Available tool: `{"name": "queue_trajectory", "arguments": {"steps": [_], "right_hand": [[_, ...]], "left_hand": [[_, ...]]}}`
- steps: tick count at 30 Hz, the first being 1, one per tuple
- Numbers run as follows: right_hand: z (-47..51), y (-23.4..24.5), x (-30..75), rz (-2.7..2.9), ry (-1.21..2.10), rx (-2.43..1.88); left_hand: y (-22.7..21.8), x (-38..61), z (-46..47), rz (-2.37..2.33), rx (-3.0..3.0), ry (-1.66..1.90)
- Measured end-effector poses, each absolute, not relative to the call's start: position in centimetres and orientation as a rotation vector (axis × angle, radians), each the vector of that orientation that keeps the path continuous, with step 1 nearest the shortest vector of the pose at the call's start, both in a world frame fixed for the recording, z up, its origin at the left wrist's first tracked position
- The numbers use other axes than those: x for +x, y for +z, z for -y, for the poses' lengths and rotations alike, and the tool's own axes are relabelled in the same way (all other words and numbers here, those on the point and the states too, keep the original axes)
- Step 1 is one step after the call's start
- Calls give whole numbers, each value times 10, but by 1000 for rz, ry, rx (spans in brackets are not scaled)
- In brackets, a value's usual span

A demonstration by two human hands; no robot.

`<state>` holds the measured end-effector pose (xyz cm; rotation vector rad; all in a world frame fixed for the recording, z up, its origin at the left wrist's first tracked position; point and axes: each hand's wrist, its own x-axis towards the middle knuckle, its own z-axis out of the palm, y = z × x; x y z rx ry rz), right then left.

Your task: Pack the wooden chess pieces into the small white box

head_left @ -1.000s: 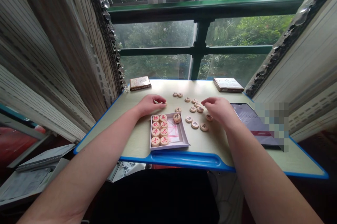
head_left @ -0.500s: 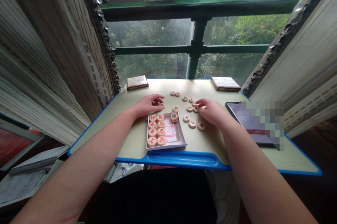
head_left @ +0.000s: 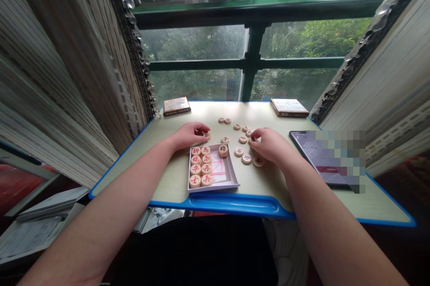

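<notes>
My left hand rests on the table behind the box, its thumb and fingers closed round a round wooden Chinese chess piece. On the right, my right hand has its fingertips closed on another Chinese chess piece, partly hidden by them. Between and below the hands sits a shallow white box. Red-lettered pieces fill its left side in two columns, and a black-lettered piece stands in its top right part. Several loose pieces lie on the table left of my right hand.
The pale table has a blue edge with a groove at the front. Two flat cartons stand at the back, one left and one right. A tablet-like device, partly blurred, lies at the right. Curtains hang on both sides.
My right hand has closed on a chess piece and shifted it slightly right, away from its neighbour. The left hand stays on its piece. The whole view has shifted slightly.
</notes>
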<state>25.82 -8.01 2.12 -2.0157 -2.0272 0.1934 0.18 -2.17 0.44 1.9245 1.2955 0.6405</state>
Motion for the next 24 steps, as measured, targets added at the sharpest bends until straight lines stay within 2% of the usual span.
{"name": "queue_trajectory", "arguments": {"steps": [7,13,24], "right_hand": [[90,29,243,2006,235,-1575],[105,28,223,2233,256,-1212],[113,27,211,2479,204,-1194]], "left_hand": [[1,-1,17,-1266,1954,625],[-2,-2,15,-1232,1948,639],[-1,-5,13,-1189,1902,654]]}}
